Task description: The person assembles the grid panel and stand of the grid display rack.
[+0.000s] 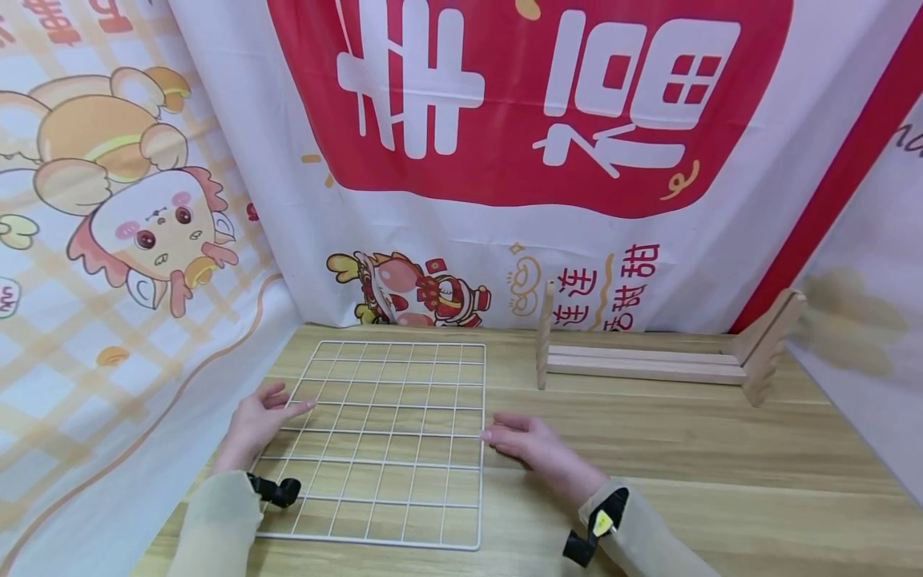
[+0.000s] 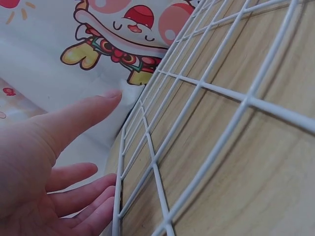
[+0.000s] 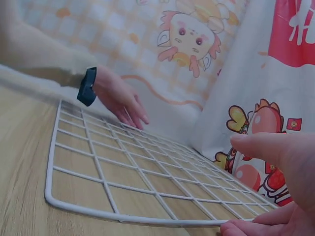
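A white wire grid panel lies flat on the wooden table between both hands. My left hand is at its left edge; in the left wrist view the thumb is raised and the lower fingertips meet the edge wire. On the opposite side, my right hand has its fingertips right at the panel's right edge. Seen from the right wrist, the thumb stands up away from the wire while the lower fingers touch the rim near a corner. Neither hand's fingers are curled round the panel.
A small wooden stand with two upright side pieces and a crossbar sits at the back right of the table. Printed cloth hangs behind the table and along both sides. Each wrist wears a black strap with a camera.
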Tool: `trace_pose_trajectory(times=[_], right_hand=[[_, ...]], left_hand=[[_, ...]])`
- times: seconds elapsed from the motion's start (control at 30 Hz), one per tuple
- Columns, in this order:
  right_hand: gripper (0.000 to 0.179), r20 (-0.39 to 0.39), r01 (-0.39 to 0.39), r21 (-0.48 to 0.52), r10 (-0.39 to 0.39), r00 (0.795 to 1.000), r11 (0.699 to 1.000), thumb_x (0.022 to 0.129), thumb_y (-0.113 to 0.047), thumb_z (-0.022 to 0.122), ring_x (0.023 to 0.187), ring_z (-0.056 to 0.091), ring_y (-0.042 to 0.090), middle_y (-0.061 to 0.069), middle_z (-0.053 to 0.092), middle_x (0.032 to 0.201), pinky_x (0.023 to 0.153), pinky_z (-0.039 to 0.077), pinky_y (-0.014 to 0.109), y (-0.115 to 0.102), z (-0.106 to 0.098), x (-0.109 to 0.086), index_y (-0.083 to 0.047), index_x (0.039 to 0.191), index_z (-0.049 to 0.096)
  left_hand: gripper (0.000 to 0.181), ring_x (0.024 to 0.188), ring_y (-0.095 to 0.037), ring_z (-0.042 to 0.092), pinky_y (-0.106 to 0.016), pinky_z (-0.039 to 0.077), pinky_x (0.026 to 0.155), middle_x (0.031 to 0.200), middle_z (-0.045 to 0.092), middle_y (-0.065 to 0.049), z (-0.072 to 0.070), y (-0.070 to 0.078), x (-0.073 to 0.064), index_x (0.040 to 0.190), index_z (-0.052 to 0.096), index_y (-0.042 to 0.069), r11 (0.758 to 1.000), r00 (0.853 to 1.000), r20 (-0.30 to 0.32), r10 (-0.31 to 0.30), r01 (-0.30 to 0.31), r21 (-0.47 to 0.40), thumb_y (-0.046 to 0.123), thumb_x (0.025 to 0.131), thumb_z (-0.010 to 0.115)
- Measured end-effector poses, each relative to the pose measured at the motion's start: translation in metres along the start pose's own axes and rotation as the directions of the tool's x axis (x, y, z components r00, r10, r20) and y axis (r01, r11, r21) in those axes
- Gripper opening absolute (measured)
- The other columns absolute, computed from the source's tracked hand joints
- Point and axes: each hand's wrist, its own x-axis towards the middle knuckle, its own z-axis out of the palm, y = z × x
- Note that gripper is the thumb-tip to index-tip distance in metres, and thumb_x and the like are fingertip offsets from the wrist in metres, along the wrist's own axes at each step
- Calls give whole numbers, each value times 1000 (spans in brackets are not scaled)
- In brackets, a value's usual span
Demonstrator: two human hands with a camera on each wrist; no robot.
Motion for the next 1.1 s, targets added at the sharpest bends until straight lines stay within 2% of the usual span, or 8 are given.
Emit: trace_pose_trajectory(times=[0.23, 0.37, 0.5, 0.6, 0.77, 0.9, 1.0, 1.1], right_hand=[[74, 18, -6, 101, 4, 1000, 995, 97, -20, 71, 130, 53, 34, 38, 36, 150, 109, 45, 39, -1, -1, 3, 23, 144, 32], [65, 11, 29, 31, -29, 1000, 999, 97, -16, 71, 124, 56, 29, 33, 49, 143, 106, 47, 36, 1, 0, 5, 20, 142, 41], [56, -65, 56, -47, -59, 996, 997, 93, -7, 73, 107, 64, 22, 24, 66, 123, 93, 54, 31, 3, 6, 7, 16, 138, 50], [56, -114, 51, 16, -48, 992, 999, 90, 4, 72, 96, 69, 25, 23, 67, 113, 85, 60, 34, 3, 11, 9, 18, 139, 48], [58, -157, 29, 95, -13, 987, 995, 89, 10, 71, 92, 72, 32, 26, 66, 111, 79, 62, 35, 0, 15, 10, 16, 141, 46], [58, -173, 43, 128, -20, 985, 991, 88, 13, 70, 90, 72, 34, 29, 64, 113, 78, 62, 35, -2, 15, 9, 16, 141, 47], [57, -178, 56, 151, -28, 984, 987, 88, 13, 69, 88, 72, 32, 28, 64, 114, 78, 62, 36, -4, 16, 7, 15, 141, 47], [56, -186, 67, 162, -36, 982, 985, 89, 13, 68, 86, 72, 29, 27, 63, 115, 78, 62, 35, -7, 16, 6, 14, 142, 48]], left_hand=[[104, 134, -49, 43, -56, 39, 110, 148, 42, -36, 1, 0, 2, 153, 29, -11, 999, 999, -34, 13, -12, 33, 46, 85, 83], [100, 133, -48, 46, -54, 40, 110, 147, 43, -35, 3, -2, 5, 151, 31, -12, 1000, 999, -23, 28, -28, 1, 43, 86, 83], [94, 133, -47, 46, -54, 39, 111, 146, 44, -35, 4, -3, 7, 151, 32, -13, 999, 999, 4, 39, -39, -26, 38, 89, 81], [91, 134, -48, 45, -55, 38, 112, 147, 43, -36, 5, -1, 6, 150, 32, -14, 999, 999, 8, 35, -35, -24, 36, 90, 80], [89, 135, -47, 44, -54, 37, 113, 148, 41, -36, 5, 1, 2, 151, 31, -14, 999, 1000, 5, 20, -20, -39, 33, 92, 79], [73, 130, -43, 50, -50, 45, 106, 143, 50, -32, 4, 1, 1, 147, 42, -11, 1000, 998, -58, 5, -5, -4, 28, 96, 75], [57, 125, -39, 54, -45, 49, 98, 136, 59, -26, 3, 4, 0, 142, 53, -7, 999, 991, -131, -4, 10, 43, 25, 98, 71], [49, 124, -37, 56, -43, 50, 94, 132, 63, -23, 2, 9, -2, 138, 59, -4, 998, 985, -171, -13, 24, 59, 23, 98, 69]])
